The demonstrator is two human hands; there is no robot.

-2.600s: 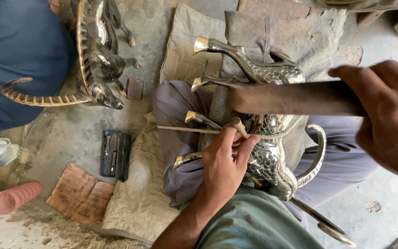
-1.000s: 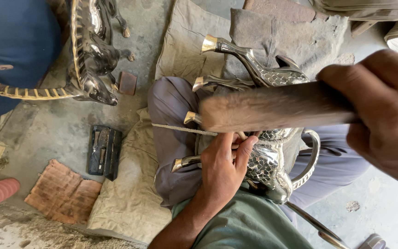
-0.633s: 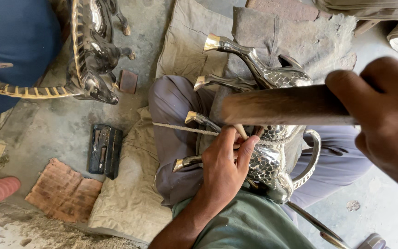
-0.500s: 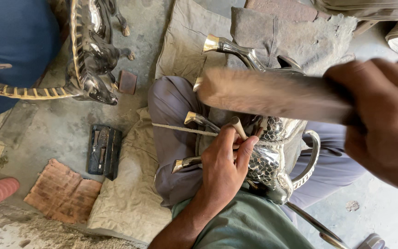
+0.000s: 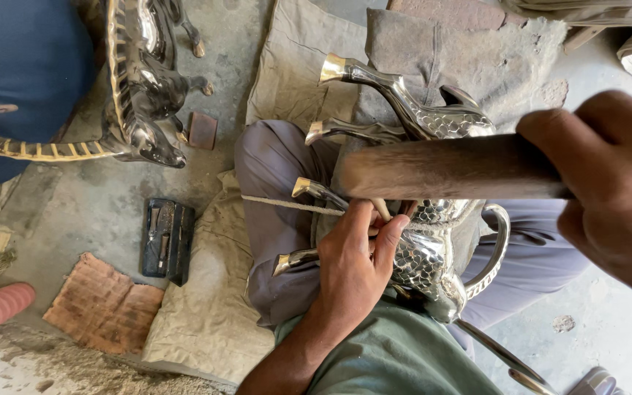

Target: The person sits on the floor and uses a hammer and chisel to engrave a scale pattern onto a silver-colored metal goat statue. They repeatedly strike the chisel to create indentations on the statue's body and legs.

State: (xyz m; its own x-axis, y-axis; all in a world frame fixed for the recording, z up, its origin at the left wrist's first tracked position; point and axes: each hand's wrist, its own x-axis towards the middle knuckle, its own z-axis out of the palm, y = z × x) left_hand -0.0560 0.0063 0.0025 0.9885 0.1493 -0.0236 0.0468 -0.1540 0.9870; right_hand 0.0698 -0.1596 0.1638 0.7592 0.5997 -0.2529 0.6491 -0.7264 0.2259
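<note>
The left hand (image 5: 356, 260) is closed around a thin chisel-like rod (image 5: 287, 204), pressing its tip to a shiny, scale-patterned metal animal figure (image 5: 422, 241) with brass-tipped legs that lies across the person's lap. The right hand (image 5: 612, 186) is clenched on a dark wooden mallet (image 5: 448, 167) held level just above the figure. On the floor to the left lie a dark tool case (image 5: 166, 240), a worn reddish cloth (image 5: 100, 313) and a second horned figure (image 5: 137, 88).
</note>
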